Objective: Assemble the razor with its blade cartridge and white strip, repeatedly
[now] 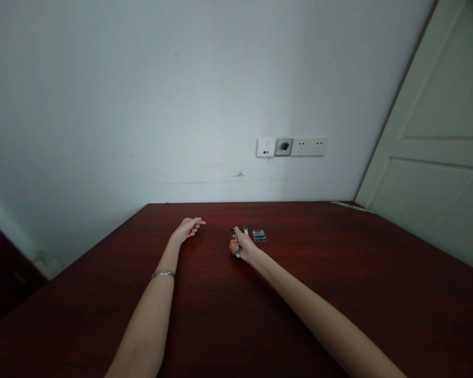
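Note:
My right hand (241, 245) is closed around a slim tool (238, 253) with a silver-grey lower end and a dark tip; most of it is hidden in the fist, so its kind is unclear. Just beyond that hand lies a small narrow light-coloured piece (245, 229) with a dark end. To its right is a small flat clear case (259, 235) with dark and teal bands; its contents are too small to tell. My left hand (188, 229) rests over the table to the left, its index finger stretched out and the others loosely bent, holding nothing visible.
The dark red wooden table (205, 304) reaches back to a white wall (181, 94). Sockets and switches (309, 147) sit on the wall above it. A pale panelled door (437, 152) stands at the right. Near the back right corner lies a thin light strip (352, 207).

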Tool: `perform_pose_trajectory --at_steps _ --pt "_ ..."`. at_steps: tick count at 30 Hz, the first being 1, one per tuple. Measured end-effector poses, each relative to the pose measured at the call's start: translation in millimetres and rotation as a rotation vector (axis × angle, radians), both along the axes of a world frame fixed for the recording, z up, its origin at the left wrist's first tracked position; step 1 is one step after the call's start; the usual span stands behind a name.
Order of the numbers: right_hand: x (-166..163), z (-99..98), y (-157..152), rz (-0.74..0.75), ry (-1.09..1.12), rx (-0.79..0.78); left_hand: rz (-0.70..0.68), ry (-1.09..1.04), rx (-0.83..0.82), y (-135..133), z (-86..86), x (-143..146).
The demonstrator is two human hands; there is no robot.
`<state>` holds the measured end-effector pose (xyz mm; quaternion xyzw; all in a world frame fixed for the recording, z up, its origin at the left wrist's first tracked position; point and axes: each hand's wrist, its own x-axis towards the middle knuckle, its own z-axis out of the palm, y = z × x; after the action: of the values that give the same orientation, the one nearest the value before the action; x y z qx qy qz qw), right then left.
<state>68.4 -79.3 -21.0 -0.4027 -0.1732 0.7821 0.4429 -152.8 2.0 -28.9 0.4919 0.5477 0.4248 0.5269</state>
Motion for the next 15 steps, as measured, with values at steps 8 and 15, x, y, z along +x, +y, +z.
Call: perform_pose_trajectory --at_steps 8,15 --pt "3.4 -3.2 0.7 0.017 0.028 -0.016 -0.005 0.045 0.014 1.8 -1.8 -0.4" --pt "4.6 -2.4 0.1 -0.009 -0.001 0.005 0.001 0.053 0.017 1.8 -1.7 0.2"
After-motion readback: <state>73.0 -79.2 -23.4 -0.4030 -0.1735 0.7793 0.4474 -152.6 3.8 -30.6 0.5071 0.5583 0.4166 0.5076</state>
